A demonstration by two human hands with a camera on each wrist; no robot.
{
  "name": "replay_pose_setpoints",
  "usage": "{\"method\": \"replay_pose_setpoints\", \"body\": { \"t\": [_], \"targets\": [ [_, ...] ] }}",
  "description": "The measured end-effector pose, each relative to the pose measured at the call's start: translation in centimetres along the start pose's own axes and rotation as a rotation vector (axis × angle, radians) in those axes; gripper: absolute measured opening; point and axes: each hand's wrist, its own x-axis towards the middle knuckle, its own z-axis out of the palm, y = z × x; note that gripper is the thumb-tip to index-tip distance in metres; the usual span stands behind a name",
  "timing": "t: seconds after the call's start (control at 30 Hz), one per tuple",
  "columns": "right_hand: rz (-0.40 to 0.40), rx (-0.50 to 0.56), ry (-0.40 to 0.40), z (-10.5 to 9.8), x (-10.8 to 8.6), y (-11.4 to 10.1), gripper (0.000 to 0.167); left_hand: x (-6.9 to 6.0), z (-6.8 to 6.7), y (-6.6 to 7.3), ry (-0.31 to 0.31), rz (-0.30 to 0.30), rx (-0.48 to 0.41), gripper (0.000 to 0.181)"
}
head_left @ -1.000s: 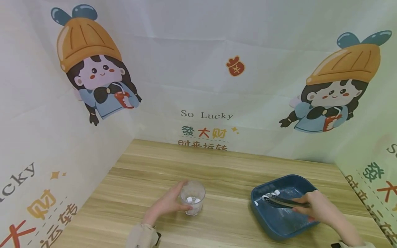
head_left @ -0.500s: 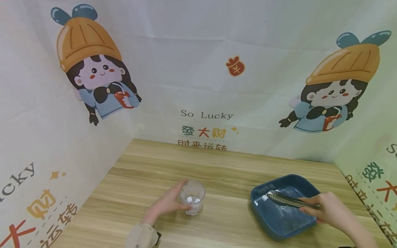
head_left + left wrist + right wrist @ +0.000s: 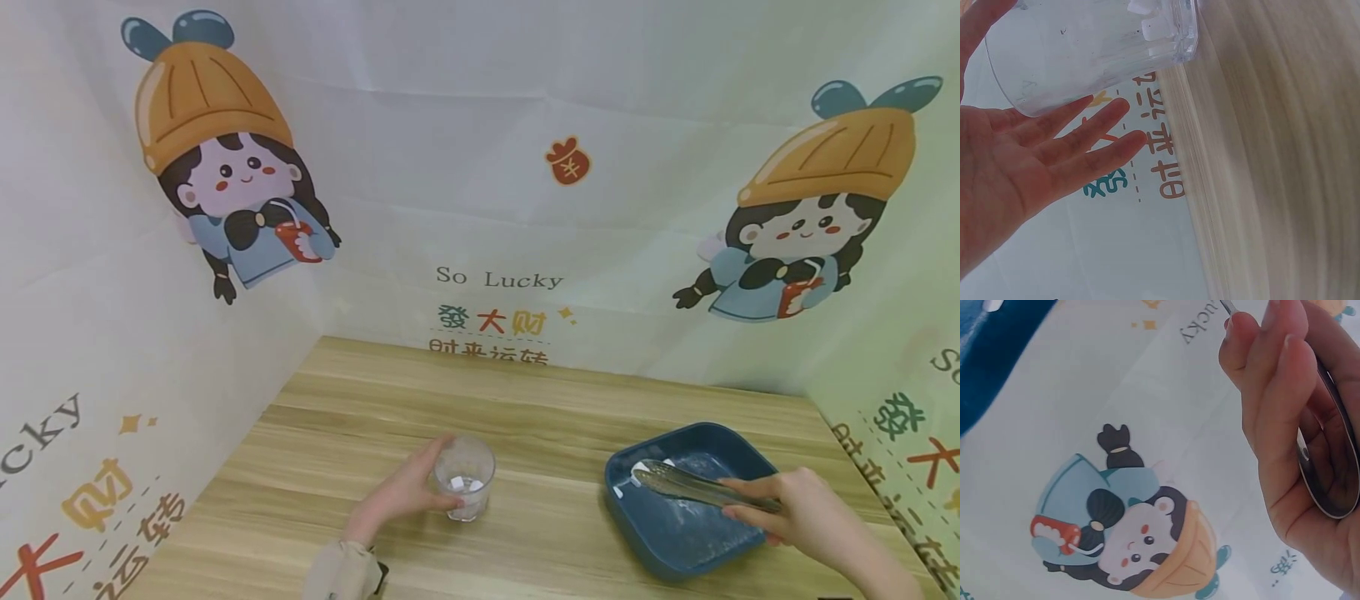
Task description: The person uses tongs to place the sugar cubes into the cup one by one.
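Observation:
On the table stands a clear glass (image 3: pixel 474 461) with white cubes (image 3: pixel 457 482) inside. The left hand (image 3: pixel 405 492) holds its side between thumb and fingers; in the left wrist view three fingers of the hand (image 3: pixel 1016 162) extend beside the glass (image 3: pixel 1072 50). The right hand (image 3: pixel 806 512) grips metal tongs (image 3: pixel 690 487), whose tips are low inside the blue bowl (image 3: pixel 690 542), over the white cubes near its left wall. Whether a cube is between the tips, I cannot tell. In the right wrist view the hand (image 3: pixel 1285 412) wraps the bent end of the tongs (image 3: pixel 1338 512).
The wooden table (image 3: pixel 555 425) is enclosed by white cloth walls (image 3: pixel 450 167) printed with cartoon figures and lettering. A white cube (image 3: pixel 618 492) lies at the left inside of the bowl, and another is by its back wall.
The right hand has shifted right, then slightly further right and down; the tongs' tips have swung back left over the cubes and look closer together. Left hand and glass have stayed in place.

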Motion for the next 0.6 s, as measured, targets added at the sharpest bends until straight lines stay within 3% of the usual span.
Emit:
{"method": "replay_pose_setpoints", "body": {
  "t": [0.23,0.33,0.6],
  "targets": [
    [0.013,0.004,-0.038,-0.7,0.6,-1.7,0.034,0.0,0.0,0.2,-0.005,-0.014,-0.009,0.089],
    [-0.026,-0.015,-0.009,-0.8,1.2,-2.4,0.033,-0.1,-0.1,0.2,-0.005,-0.017,-0.005,0.089],
    [-0.097,-0.022,-0.021,-0.8,3.3,-4.1,0.033,0.0,0.0,0.1,-0.003,-0.01,0.003,0.089]
  ]
}}
